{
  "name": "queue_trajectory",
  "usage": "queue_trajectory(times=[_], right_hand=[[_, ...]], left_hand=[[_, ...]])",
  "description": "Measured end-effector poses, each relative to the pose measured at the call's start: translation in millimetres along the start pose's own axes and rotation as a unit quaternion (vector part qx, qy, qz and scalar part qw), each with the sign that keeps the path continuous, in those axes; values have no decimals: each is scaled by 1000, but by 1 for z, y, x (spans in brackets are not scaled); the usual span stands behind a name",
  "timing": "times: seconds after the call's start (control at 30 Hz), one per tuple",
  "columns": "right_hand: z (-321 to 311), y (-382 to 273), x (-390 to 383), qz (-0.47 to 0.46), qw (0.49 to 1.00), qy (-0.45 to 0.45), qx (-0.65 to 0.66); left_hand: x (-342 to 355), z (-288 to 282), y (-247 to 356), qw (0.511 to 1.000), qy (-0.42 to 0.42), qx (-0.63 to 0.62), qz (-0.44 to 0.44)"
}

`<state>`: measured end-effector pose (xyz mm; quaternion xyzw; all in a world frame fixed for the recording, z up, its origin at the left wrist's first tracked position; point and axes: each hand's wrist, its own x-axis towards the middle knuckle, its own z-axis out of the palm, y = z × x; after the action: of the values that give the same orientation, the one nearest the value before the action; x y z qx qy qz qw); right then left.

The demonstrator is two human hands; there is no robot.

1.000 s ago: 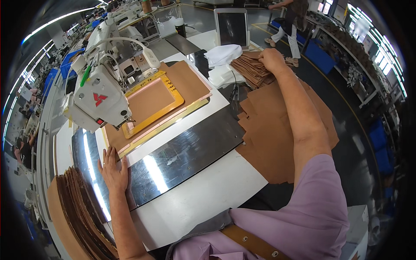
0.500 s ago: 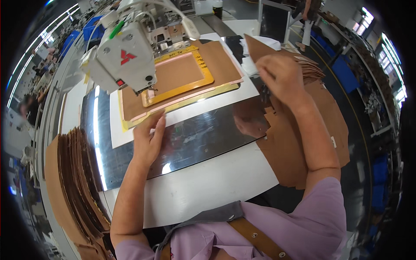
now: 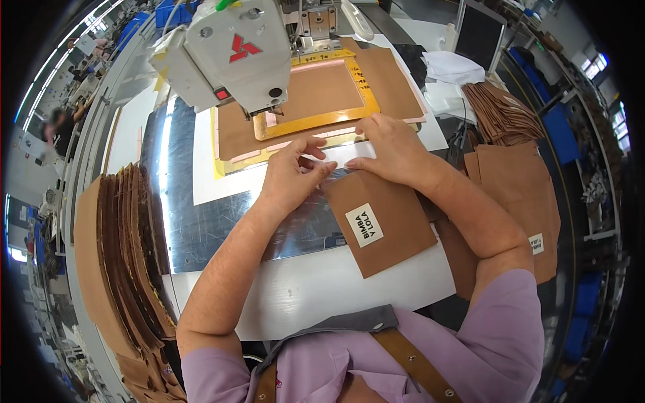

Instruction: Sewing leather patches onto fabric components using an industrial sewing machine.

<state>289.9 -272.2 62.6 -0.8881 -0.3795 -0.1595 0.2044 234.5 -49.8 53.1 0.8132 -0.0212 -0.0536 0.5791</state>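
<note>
A brown panel with a white printed label hangs over the front edge of the shiny metal plate. My right hand lies over its top edge and grips it there, thumb and forefinger reaching past the edge. To the left, my left hand hovers near the panel's upper left corner, fingers curled but apart, with nothing plainly in them. Beyond both hands, a yellow clamp frame lies on a larger brown piece. The white sewing machine head stands over the frame's left part.
Brown pieces stand in a thick stack at the left. More lie in a fanned pile at the far right, with labelled ones nearer me. White cloth and a dark screen are behind. The metal plate spans the middle.
My right hand has come from the pile on the right to the middle, bringing the labelled panel. My left hand has moved right, toward it. The whole view has shifted somewhat.
</note>
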Motion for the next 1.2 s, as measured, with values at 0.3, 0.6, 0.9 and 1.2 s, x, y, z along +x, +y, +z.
queue_trajectory(times=[0.3, 0.6, 0.9, 1.2], right_hand=[[-37, 13, -32, 153, 975, -148, 58], [-38, 14, -20, 212, 898, -202, 329], [-15, 17, -9, 226, 809, -141, 524], [-11, 62, 38, 158, 926, -101, 326]], left_hand=[[-7, 24, 28, 940, -81, 322, 82], [-19, 10, 24, 966, -22, 211, 150], [-13, -20, -6, 990, 57, -127, -22], [20, -104, -29, 994, 103, 36, -1]])
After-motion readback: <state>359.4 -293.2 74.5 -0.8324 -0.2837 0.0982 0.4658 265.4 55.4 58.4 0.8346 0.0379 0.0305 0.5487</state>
